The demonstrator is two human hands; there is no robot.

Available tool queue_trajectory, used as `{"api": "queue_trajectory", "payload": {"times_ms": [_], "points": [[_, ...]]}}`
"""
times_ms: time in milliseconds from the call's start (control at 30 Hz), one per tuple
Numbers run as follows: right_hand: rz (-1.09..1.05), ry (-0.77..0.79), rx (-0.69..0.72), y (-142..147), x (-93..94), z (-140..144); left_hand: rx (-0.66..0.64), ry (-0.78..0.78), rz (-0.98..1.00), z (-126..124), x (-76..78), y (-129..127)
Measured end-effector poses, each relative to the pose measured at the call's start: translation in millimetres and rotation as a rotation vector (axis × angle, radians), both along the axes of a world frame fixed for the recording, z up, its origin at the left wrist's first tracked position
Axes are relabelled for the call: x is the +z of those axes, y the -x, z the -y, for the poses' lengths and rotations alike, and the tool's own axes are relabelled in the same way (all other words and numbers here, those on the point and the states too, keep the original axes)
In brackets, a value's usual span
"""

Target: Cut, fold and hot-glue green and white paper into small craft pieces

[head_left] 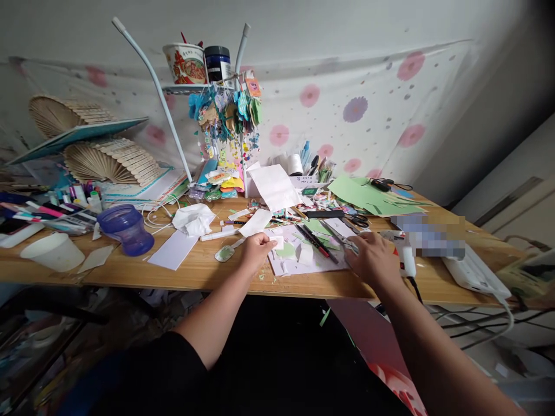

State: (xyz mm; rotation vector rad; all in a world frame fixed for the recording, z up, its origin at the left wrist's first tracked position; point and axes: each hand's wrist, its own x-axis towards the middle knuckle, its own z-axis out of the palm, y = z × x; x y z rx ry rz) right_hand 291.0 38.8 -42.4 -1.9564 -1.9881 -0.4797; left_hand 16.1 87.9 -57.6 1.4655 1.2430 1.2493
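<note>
where right hand (375, 259) covers it, metal tool (344, 238) indistinct; left hand (255, 252) pinching paper (278, 243)

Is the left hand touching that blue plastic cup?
No, the left hand pinches a small white paper piece, while the blue plastic cup sits well apart on the table.

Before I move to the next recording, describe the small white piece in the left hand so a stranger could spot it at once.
Start at the wooden table in front of the flowered wall sheet. Near its front edge, left of the dark pens, find the left hand. The small white piece juts from that hand's pinch, while the white scraps nearby lie loose.
</note>
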Motion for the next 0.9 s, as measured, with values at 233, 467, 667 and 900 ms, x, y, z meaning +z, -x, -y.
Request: {"api": "queue_trajectory", "payload": {"times_ms": [233, 467, 667, 900], "points": [[-0.100, 0.045, 0.415, 60, -3.4, -7, -0.056, -0.016, -0.259, -3, -7.9, -3], [-0.086, 0.038, 0.365, 51, 3.9, -16, -0.068, -0.037, -0.312, -4, -6.6, -2], [-0.059, 0.015, 0.330, 45, 6.2, -22, -0.084, -0.037, -0.292, -7, -12.1, -1], [-0.061, -0.098, 0.071, 31, 18.0, -35, -0.075, 0.056, -0.099, -3, -4.5, -2]]}}
